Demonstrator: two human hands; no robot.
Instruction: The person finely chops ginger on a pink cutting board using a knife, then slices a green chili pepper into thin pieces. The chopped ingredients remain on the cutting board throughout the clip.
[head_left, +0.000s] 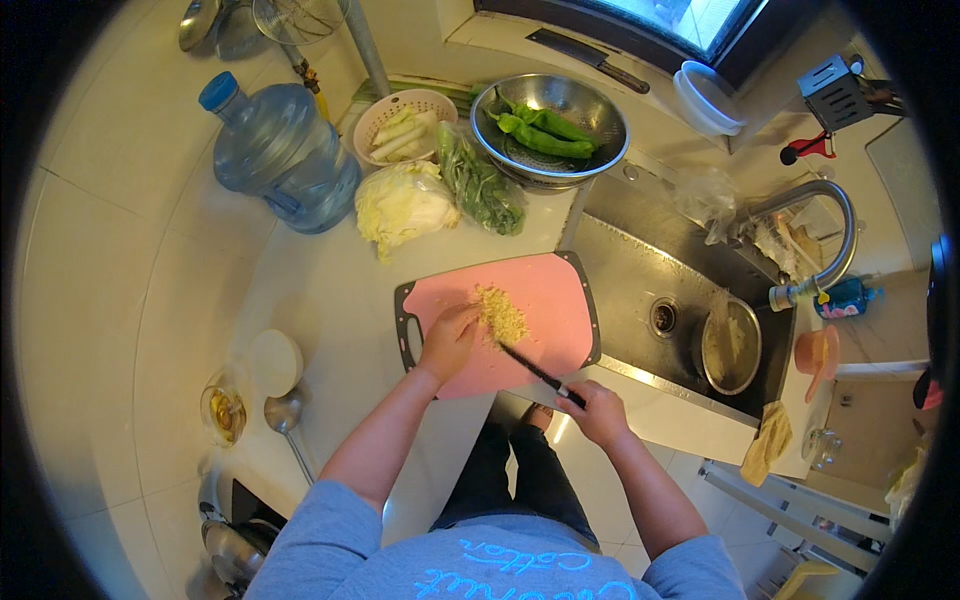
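Note:
A pink cutting board (555, 300) with dark corners lies on the counter before me, partly beside the sink. Finely chopped pale yellow bits, perhaps garlic, form a small heap (504, 315) near its middle. My left hand (450, 341) rests at the heap's left edge, fingers close together; whether it grips anything is hidden. My right hand (600, 412) is closed around the black handle of a kitchen knife (532, 362). The knife's dark blade points up and left, its tip at the lower edge of the heap.
Behind the board are a napa cabbage (405, 206), bagged leafy greens (480, 180) and a steel colander (555, 165) with green peppers. A large water bottle (285, 157) stands left. The sink (622, 285) holds a metal bowl (731, 345); a ladle (283, 414) lies at left.

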